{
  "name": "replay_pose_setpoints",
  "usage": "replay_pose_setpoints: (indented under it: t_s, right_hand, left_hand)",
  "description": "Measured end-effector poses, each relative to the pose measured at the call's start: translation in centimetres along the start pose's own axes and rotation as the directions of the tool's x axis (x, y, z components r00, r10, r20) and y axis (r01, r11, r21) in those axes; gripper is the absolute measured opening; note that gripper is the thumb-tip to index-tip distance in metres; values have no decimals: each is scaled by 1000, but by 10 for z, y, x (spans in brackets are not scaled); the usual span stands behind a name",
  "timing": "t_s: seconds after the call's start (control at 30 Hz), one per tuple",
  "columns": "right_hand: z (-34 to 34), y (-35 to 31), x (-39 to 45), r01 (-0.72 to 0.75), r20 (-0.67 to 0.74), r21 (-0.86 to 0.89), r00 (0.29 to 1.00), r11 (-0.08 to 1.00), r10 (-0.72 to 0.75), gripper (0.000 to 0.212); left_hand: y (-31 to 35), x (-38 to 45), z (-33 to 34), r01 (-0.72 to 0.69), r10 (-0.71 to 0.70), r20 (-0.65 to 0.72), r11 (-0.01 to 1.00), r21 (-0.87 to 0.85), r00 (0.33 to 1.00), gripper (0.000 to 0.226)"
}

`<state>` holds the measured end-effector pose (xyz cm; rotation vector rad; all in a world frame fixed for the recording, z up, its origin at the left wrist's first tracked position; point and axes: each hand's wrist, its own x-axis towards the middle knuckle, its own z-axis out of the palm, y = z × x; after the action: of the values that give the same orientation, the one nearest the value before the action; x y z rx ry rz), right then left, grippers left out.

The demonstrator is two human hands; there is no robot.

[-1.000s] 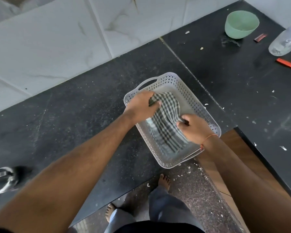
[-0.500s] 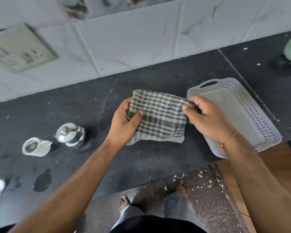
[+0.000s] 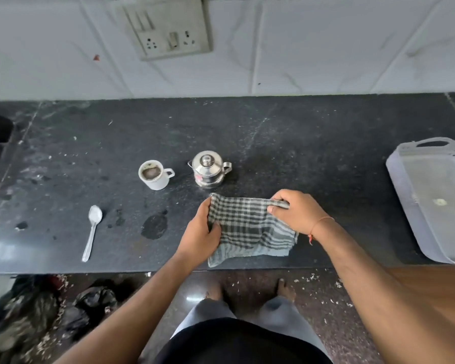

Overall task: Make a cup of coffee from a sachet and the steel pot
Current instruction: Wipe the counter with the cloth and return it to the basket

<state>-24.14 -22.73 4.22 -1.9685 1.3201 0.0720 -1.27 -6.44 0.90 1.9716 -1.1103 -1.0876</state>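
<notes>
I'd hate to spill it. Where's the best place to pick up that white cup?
Probably by the loop handle on the white cup, coming from its right side. The handle sticks out toward the steel pot, the cup stands upright and looks filled with coffee, so lift it level.

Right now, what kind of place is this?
Most likely a home kitchen. A dark stone counter runs under a white tiled wall with a switch and socket plate. On the counter stand a white cup of coffee, a lidded steel pot and a spoon.
</notes>
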Motion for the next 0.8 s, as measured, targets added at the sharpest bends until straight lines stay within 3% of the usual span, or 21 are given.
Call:
replay_pose_setpoints:
  t_s: [0.13,0.23,0.33,0.47,0.57,0.67,0.8]
  right_hand:
    - [35,-6,18,2,-97,-234,995,972,-25,33]
    - [56,-11,8,88,-245,-442,945,893,-215,49]
    - [83,-10,-7,217,-239,-466,903,858,-358,53]
    - [126,7,-19,145,-117,-441,969,886,-217,72]
    - [144,17,-21,125,-97,-500,975,857,-199,76]
    - [149,19,-20,103,-124,-550,971,828,-204,75]
    - [153,16,-15,91,-111,-593,975,800,-194,71]
  left_hand:
    - [-26,4,-13,13,-15,7,983,181,1000,74]
    - [-40,-2,-9,-70,103,-46,883,464,994,81]
    - [-38,-5,10,-227,265,32,749,622,964,74]
    - [-30,14,48,-318,215,236,590,742,948,70]
    - [-42,28,63,-368,187,318,515,774,929,72]
    - [-50,33,61,-401,222,334,487,776,916,72]
    - [-51,36,57,-374,237,291,521,768,927,72]
